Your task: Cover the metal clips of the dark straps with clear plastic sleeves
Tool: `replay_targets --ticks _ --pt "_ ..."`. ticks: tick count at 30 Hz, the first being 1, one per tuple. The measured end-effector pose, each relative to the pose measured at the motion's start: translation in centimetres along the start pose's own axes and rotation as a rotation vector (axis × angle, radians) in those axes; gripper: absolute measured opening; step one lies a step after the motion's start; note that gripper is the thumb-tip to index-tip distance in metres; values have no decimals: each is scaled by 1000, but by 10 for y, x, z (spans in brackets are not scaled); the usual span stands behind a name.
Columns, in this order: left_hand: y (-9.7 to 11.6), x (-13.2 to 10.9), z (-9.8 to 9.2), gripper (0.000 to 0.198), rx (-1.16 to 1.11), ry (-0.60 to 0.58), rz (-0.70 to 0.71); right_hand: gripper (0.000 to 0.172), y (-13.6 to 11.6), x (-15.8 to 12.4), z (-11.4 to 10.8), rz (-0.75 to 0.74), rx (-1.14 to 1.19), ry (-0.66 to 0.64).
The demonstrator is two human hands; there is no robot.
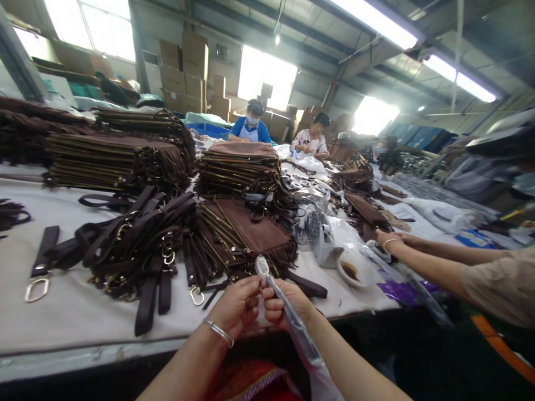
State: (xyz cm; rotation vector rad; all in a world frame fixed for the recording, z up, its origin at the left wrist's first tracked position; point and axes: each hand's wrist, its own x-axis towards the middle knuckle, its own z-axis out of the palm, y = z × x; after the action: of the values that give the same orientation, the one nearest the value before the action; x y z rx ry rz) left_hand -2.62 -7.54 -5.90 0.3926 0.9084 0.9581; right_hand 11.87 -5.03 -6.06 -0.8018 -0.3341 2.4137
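Note:
My left hand [239, 305] and my right hand [288, 301] meet at the front edge of the table, both closed. A long strip in a clear plastic sleeve [307, 340] runs over my right hand and down along that forearm. Its pale, wrapped, ring-like end [262, 267] sticks up between my fingertips. The left fingers pinch just below this end; what lies inside the pinch is hidden. Just beyond are dark brown wrist straps [154, 239] with gold-coloured clips, heaped on the left, and a brown fringed pouch [251, 223] lying on others.
Tall stacks of brown zipped pouches [96, 161] stand at the back left and middle [238, 167]. Right of my hands are a plastic tub [351, 270] with brown contents and purple film [397, 289]. A co-worker's arms [422, 250] reach in from the right; other people sit opposite.

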Motion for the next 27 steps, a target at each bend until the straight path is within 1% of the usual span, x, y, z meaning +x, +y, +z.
replay_targets --ticks 2,4,9,12,14,18,22,24,27 --pt "0 2 0 19 -57 -23 -42 10 -1 0 -2 -1 -7 18" --pt "1 3 0 15 -102 -41 -70 13 -1 0 -4 10 -32 25" --pt "3 2 3 16 -164 -65 -81 20 0 2 -6 53 -99 16" --pt "2 1 5 21 -174 -101 -112 25 0 1 -9 54 -105 7" --pt "-1 0 4 19 -162 -110 -109 28 -1 1 -12 53 -101 -5" --pt "-6 5 -3 15 -102 -21 5 37 -1 2 -17 68 -87 -27" --pt "-13 10 -7 27 -10 80 121 42 2 5 -16 71 -81 0" --pt "-18 10 -6 29 40 152 169 42 3 6 -14 53 -99 22" --pt "-24 9 -4 29 98 244 209 38 4 4 -12 -19 -137 87"
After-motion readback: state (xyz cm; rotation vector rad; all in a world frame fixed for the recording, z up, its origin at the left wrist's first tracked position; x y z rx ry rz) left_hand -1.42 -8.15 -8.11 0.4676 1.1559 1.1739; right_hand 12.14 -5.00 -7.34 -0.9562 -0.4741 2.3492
